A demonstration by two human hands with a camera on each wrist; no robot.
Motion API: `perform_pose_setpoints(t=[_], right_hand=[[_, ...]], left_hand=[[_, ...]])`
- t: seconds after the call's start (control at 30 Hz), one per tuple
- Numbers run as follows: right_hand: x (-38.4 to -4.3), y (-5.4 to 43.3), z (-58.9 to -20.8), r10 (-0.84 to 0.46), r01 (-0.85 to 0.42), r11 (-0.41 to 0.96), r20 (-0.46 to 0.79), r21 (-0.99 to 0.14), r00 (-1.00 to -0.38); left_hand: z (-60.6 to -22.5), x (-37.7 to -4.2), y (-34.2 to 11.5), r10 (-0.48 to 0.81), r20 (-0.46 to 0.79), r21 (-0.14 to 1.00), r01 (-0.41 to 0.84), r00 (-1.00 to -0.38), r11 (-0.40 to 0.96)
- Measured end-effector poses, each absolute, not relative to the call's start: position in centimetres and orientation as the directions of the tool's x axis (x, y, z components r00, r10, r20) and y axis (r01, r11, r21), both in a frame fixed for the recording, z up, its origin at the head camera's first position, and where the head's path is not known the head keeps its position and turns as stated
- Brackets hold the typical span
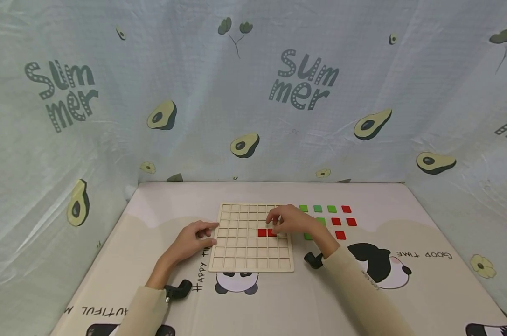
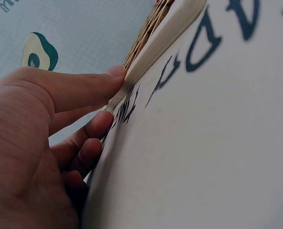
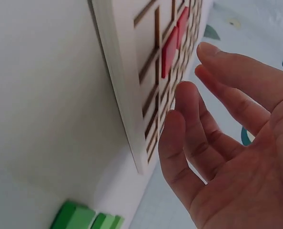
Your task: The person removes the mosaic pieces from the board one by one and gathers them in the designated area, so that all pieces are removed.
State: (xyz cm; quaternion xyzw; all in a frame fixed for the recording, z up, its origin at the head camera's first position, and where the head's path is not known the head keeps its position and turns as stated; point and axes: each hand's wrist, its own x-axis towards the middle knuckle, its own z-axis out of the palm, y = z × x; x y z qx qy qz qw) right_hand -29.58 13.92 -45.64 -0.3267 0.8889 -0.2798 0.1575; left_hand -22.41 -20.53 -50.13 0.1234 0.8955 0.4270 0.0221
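Note:
A wooden grid board (image 1: 253, 252) lies flat on the table. Two red square tiles, a left one (image 1: 262, 232) and a right one (image 3: 169, 51), sit side by side in its cells toward the right. My left hand (image 1: 192, 239) rests against the board's left edge, thumb and fingertips touching the rim (image 2: 153, 52). Over the right part of the board is my right hand (image 1: 293, 220), fingers gently bent and parted beside the red tiles. Nothing shows between the fingers of that hand (image 3: 237, 138) in the right wrist view.
Right of the board lie several loose green tiles (image 1: 331, 209) and several loose red tiles (image 1: 340, 235), some partly behind the right hand and forearm. The cloth on the table (image 1: 303, 303) bears panda prints and lettering. A printed curtain (image 1: 194, 70) closes off the back and sides.

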Motion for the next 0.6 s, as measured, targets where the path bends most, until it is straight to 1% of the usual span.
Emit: perform_pose_setpoints(t=[0.3,0.6], right_hand=[[-29.6,12.8,-46.1,-0.652,-0.5,0.677,-0.124,-0.54,-0.748],[-29.6,12.7,-46.2,-0.643,-0.494,0.689,-0.132,-0.531,-0.754]], left_hand=[[-50.3,-22.5,-20.5,0.242,0.063,0.774,0.2,-0.968,0.601],[-50.2,-22.4,-20.5,0.238,0.065,0.768,0.201,-0.969,0.608]])
